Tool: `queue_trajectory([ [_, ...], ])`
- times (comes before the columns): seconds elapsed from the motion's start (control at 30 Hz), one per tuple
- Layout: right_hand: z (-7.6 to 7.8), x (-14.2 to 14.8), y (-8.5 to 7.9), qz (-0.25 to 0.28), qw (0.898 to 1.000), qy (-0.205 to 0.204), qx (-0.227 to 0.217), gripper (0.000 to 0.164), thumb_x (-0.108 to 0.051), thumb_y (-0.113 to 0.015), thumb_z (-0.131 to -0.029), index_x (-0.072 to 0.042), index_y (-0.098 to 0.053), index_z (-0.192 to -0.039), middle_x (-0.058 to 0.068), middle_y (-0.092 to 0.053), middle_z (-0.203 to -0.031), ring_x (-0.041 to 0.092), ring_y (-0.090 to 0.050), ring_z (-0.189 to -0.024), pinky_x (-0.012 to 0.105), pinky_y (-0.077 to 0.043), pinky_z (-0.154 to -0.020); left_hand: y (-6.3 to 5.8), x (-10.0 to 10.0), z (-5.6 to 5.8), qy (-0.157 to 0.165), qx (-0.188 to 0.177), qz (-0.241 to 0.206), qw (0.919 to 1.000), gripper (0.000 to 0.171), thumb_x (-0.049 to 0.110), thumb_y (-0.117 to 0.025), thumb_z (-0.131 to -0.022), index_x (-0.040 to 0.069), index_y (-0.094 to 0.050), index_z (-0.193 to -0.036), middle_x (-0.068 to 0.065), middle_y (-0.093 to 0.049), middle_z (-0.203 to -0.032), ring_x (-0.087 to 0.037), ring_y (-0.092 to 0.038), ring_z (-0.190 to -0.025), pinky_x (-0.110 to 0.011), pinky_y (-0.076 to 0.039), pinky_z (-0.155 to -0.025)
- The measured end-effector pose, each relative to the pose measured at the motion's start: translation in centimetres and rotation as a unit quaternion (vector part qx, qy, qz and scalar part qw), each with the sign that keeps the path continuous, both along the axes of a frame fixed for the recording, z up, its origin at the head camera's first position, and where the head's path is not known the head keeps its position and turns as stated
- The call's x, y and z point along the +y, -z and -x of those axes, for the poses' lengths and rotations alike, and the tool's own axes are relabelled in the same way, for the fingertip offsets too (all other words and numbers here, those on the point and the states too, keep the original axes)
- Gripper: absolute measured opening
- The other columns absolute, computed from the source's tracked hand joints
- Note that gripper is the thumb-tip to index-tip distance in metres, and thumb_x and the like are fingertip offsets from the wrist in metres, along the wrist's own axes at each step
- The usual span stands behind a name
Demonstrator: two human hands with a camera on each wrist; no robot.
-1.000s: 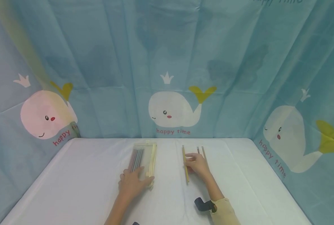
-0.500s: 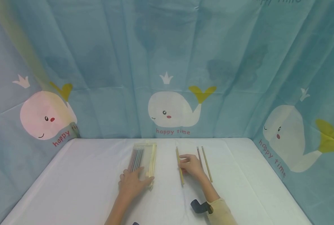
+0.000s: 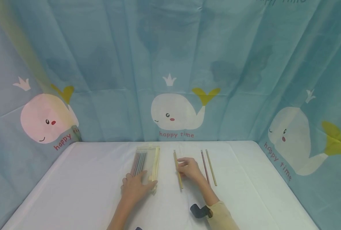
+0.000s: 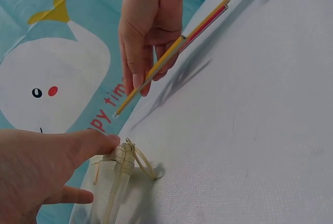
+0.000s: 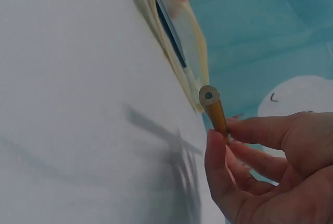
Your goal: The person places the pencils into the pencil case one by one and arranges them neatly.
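Note:
My right hand [image 3: 190,169] pinches a yellow unsharpened pencil [image 3: 177,171] between thumb and fingertips. In the right wrist view the pencil's [image 5: 217,116] blunt, dark-cored end points at the camera. My left hand [image 3: 136,188] rests spread across the near part of a pale, see-through mesh pencil case [image 3: 151,159]. Its thumb [image 4: 99,142] touches the case's corded zip end [image 4: 125,154] in the left wrist view. Several dark and reddish pencils [image 3: 139,163] lie inside the case. A dark blue pencil [image 5: 170,31] shows along the case's edge in the right wrist view.
Right of my right hand, a red pencil [image 3: 205,166] and a yellowish pencil [image 3: 211,167] lie side by side on the white tablecloth [image 3: 253,191]. Behind the table hangs a blue curtain [image 3: 113,111] with whale prints.
My right hand has carried the yellow pencil leftward, closer to the pencil case, uncovering more of the two pencils on its right. My left hand has stayed on the case.

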State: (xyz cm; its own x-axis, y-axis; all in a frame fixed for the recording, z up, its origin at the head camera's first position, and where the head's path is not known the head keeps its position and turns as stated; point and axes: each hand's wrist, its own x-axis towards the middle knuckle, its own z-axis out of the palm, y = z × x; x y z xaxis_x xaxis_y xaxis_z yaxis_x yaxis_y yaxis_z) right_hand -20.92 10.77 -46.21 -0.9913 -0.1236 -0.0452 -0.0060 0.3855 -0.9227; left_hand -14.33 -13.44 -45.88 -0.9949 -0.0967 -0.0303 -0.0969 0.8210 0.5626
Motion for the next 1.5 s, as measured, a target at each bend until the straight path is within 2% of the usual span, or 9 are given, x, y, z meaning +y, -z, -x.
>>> queue_trajectory([
  [0.8, 1.0, -3.9, 0.0, -0.004, 0.999, -0.027, -0.029, 0.041, 0.001, -0.075, -0.090, 0.007, -0.067, -0.130, 0.014, -0.075, -0.098, 0.022, -0.074, -0.079, 0.033, -0.063, -0.070, -0.1, 0.1, -0.1, 0.000, 0.007, 0.006, 1.0000, 0.080, 0.058, -0.081, -0.084, 0.004, -0.065, -0.142, -0.033, -0.054, -0.118, -0.044, -0.051, -0.104, -0.061, -0.044, -0.086],
  [1.17, 1.7, -5.0, 0.2, -0.013, 0.998, -0.039, -0.038, 0.039, -0.002, -0.076, -0.090, 0.005, -0.069, -0.128, 0.014, -0.075, -0.099, 0.020, -0.073, -0.078, 0.032, -0.062, -0.070, -0.2, 0.2, -0.2, 0.000, 0.007, 0.007, 1.0000, 0.080, 0.058, -0.081, -0.084, 0.004, -0.065, -0.142, -0.032, -0.054, -0.117, -0.043, -0.051, -0.102, -0.060, -0.043, -0.085],
  [1.5, 2.2, -5.9, 0.1, -0.010, 0.997, -0.052, -0.049, 0.039, -0.004, -0.077, -0.091, 0.005, -0.069, -0.128, 0.015, -0.077, -0.100, 0.018, -0.073, -0.074, 0.031, -0.062, -0.069, 0.3, 0.0, 0.1, -0.002, 0.006, 0.006, 1.0000, 0.080, 0.058, -0.081, -0.084, 0.005, -0.065, -0.142, -0.032, -0.053, -0.117, -0.042, -0.050, -0.101, -0.058, -0.043, -0.083],
])
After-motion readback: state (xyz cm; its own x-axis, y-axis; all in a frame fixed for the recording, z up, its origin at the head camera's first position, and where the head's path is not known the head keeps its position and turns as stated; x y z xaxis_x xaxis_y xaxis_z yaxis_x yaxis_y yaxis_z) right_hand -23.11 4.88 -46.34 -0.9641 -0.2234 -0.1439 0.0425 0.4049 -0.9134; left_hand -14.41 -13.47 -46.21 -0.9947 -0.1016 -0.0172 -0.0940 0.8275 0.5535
